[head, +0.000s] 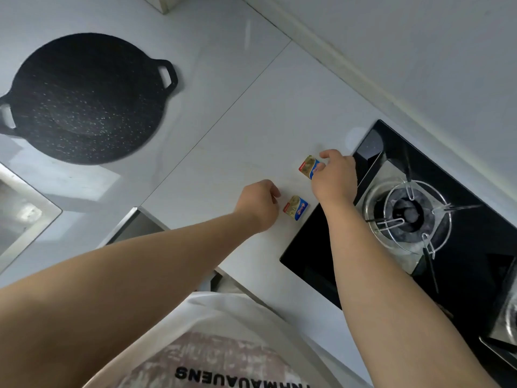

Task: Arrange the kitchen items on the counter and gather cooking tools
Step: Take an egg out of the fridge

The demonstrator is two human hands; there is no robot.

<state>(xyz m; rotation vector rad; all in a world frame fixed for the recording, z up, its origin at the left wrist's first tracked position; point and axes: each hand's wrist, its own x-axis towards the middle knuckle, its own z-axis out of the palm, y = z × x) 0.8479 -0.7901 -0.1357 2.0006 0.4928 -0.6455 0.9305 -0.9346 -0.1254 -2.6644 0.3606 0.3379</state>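
From above, over the person's shoulders, both bare arms reach out across the white stone table (237, 130). The right hand (334, 177) has its fingers (328, 155) curled onto the far foil packet (307, 166), a small square wrapped in gold, blue and red. It pinches the packet by its right edge, close to the corner of the black glass gas hob (316, 253). The near foil packet (296, 207), the same kind, lies flat on the table just beside the hob's left edge. The left hand (258, 204) hangs just left of it with fingers loosely curled, holding nothing that I can see. I cannot tell whether a fingertip touches the wrapper.

The risk, to my eye, is the hob. Both packets sit right by it, and a careless nudge from the right wrist could slide one onto the glass towards the steel burner ring (411, 214). A pinch on one slick foil edge could also slip.

There is plenty of bare table ahead and to the left. The round black speckled griddle pan with two loop handles (86, 99) lies well apart at the far left. The steel sink (25, 217) cuts in at the near left, and the table's front edge runs close under the forearms.
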